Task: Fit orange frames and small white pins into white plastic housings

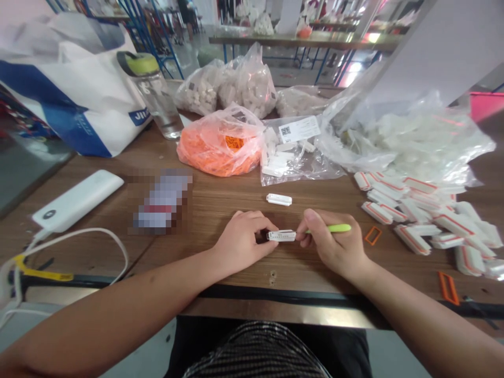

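Note:
My left hand [242, 239] rests on the wooden table [220, 205] and pinches the left end of a small white plastic connector [282, 235]. My right hand [334, 244] is closed around a green tool [337, 228] whose tip meets the connector's right end. Another white connector [279, 199] lies loose just beyond my hands. An orange rectangular seal [373, 235] lies to the right of my right hand.
A pile of white parts with orange seals [425, 215] lies at right, clear bags of white parts [409, 139] behind. An orange-filled bag [220, 144], a water bottle [157, 97], a white-blue bag [79, 100] and a power bank [76, 199] with cable sit left.

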Available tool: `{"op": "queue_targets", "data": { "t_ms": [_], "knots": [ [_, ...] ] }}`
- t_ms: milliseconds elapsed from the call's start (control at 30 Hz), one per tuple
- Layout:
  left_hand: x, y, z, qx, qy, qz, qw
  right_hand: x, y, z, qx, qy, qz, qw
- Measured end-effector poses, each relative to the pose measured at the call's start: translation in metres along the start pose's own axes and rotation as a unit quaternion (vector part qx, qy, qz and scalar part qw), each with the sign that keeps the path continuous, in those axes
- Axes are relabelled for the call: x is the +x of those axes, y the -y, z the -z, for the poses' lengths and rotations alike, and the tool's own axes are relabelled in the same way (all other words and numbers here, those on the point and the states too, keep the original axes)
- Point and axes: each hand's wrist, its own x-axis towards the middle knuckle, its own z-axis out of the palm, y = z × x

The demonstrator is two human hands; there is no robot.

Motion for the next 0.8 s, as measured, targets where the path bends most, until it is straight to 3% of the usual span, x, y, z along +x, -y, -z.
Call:
{"op": "queue_targets", "data": {
  "t_ms": [600, 800],
  "knots": [
    [-0.0005, -0.0004, 0.0001, 0.004, 0.001, -0.003, 1.000, 0.0049, -0.0032, -0.0084, 0.082, -0.042, -0.170, 0.981],
    [-0.0002, 0.0003, 0.0004, 0.007, 0.001, -0.003, 1.000, 0.0012, -0.0012, -0.0060, 0.069, -0.036, -0.121, 0.990]
  ]
}}
